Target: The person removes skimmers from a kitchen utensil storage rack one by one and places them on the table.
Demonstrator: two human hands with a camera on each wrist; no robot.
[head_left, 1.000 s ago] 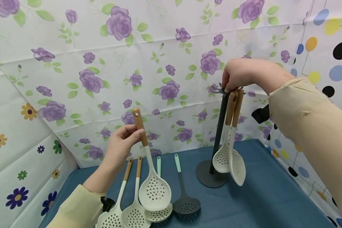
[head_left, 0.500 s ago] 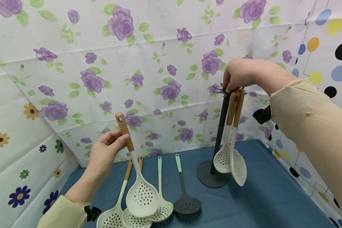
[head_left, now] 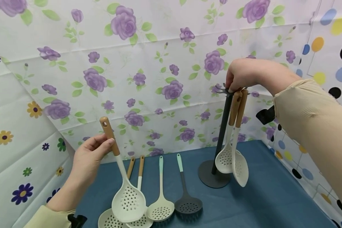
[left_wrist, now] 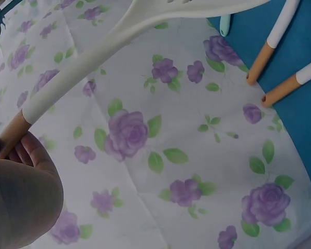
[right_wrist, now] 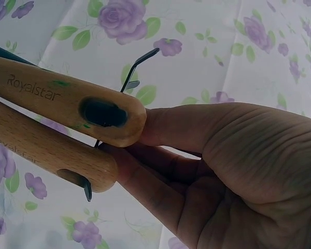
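My left hand [head_left: 86, 161] pinches the wooden handle of a white skimmer [head_left: 129, 202], its perforated bowl hanging down over other skimmers. In the left wrist view, the fingers [left_wrist: 39, 155] curl round that handle, and the white shaft [left_wrist: 67, 83] slants upward. At the right, my right hand [head_left: 246, 74] pinches the top of a dark utensil stand [head_left: 223, 126]. Two white utensils with wooden handles, a skimmer [head_left: 224, 160] and a slotted spoon [head_left: 241, 172], hang from it. Up close, their handle ends [right_wrist: 36, 93] sit on hooks [right_wrist: 137, 65] against my right fingertips, hiding the grip point.
On the blue tabletop [head_left: 262, 202] lie a mint-handled cream skimmer [head_left: 161, 210], a dark grey skimmer [head_left: 188, 205] with a mint handle, and two wooden-handled white skimmers [head_left: 108, 218] partly covered by the held one. A flowered cloth [head_left: 159, 120] rises behind.
My left hand has carried the skimmer left and slightly down, uncovering the mint-handled cream skimmer. The right hand stays at the stand's top, and the view has shifted slightly.
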